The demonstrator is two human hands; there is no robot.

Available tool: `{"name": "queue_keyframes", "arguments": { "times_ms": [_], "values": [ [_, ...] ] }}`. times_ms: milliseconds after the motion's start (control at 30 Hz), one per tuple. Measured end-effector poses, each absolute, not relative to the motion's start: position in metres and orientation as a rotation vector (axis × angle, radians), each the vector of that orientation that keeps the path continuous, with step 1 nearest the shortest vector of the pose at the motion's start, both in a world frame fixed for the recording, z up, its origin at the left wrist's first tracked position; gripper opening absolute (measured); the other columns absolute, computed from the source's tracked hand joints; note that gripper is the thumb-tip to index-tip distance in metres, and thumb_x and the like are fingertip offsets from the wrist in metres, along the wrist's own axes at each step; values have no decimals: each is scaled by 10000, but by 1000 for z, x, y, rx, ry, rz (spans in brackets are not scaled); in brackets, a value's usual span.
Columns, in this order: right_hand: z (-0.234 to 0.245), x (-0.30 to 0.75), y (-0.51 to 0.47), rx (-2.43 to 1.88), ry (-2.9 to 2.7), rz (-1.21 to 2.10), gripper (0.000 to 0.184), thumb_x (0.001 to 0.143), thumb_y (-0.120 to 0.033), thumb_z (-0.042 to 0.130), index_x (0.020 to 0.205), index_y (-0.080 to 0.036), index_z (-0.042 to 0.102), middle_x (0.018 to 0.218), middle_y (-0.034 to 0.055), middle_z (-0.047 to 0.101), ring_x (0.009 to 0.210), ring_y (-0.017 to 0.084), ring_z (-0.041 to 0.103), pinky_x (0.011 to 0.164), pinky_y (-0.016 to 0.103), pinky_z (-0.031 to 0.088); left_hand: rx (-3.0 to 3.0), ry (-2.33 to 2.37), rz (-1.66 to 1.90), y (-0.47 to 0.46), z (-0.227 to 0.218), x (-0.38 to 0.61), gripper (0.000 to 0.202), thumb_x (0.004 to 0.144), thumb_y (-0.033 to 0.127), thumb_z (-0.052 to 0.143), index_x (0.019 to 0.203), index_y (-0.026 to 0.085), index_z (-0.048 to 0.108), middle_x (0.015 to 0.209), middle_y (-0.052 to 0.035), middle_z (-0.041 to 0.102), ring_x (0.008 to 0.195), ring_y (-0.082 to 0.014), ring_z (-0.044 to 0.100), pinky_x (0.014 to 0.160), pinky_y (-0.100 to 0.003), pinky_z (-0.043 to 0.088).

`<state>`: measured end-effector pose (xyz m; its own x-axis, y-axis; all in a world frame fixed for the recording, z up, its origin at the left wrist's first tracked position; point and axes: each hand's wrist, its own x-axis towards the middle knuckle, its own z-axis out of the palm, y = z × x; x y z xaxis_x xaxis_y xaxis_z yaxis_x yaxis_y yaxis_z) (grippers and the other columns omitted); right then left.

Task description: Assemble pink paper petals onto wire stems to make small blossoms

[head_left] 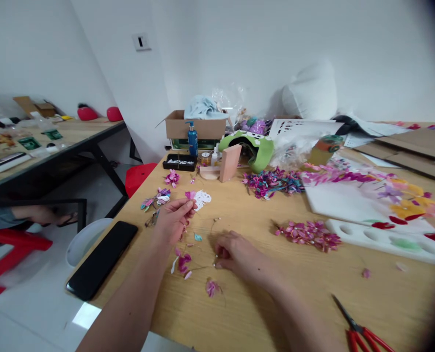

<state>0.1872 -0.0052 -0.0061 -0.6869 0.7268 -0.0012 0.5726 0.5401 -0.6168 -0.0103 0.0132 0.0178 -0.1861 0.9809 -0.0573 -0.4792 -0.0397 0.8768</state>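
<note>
Thumb and fingers of my left hand (175, 217) are pinched on a pink petal (190, 194), held above the table beside a cluster of small white pieces (202, 199). My right hand (239, 254) rests low over the wood, fingers curled, with a white bead on thin wire (215, 264) at the fingertips. Another beaded wire (217, 220) lies just beyond that hand. Between my hands are a magenta flower (183, 263) and a small teal petal (198, 237). A pink-purple flower on a wire (212, 288) lies nearer me.
A black phone (102, 259) lies at the left table edge. Red-handled pliers (358, 330) are at front right. Bunched pink flowers (310, 234), a white palette (371, 237) and a purple flower pile (272, 182) lie to the right. Behind stands a wooden block (230, 163).
</note>
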Motion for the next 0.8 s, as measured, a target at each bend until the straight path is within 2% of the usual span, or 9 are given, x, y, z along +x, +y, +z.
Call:
{"name": "queue_keyframes", "arguments": {
  "times_ms": [100,300,500,700,800],
  "values": [
    [-9,183,-3,-1200,-2533,697,74,775,-144,618,725,-187,585,760,15,609,778,162,518,681,246,338,734,987,1528,13,17,-10,182,540,195,810,681,118,724,631,-30,675,539,-63,555,463,-149,387],
    [-16,179,3,-1421,-2422,415,95,861,-150,506,825,-156,594,854,91,640,857,211,533,754,289,364,737,978,1534,14,15,-11,193,537,200,812,691,119,727,637,-32,681,536,-58,550,487,-151,402],
    [-16,180,1,-1274,-2388,630,85,839,-150,544,776,-182,592,807,38,639,796,171,557,705,251,386,704,980,1604,16,16,-14,216,485,190,835,661,124,729,626,-38,684,542,-68,551,523,-175,431],
    [-16,174,-1,-1244,-2264,604,180,891,-165,459,810,-175,619,841,74,633,844,191,547,760,287,395,719,1029,1547,14,17,-10,223,489,218,840,658,126,727,613,-33,678,519,-65,536,498,-172,403],
    [-13,171,-2,-1195,-1959,876,245,909,-249,423,761,-166,600,748,49,612,740,168,543,682,270,402,838,1086,1440,10,14,-4,201,542,253,820,676,130,734,617,-36,680,528,-76,536,507,-183,400]
  ]
}}
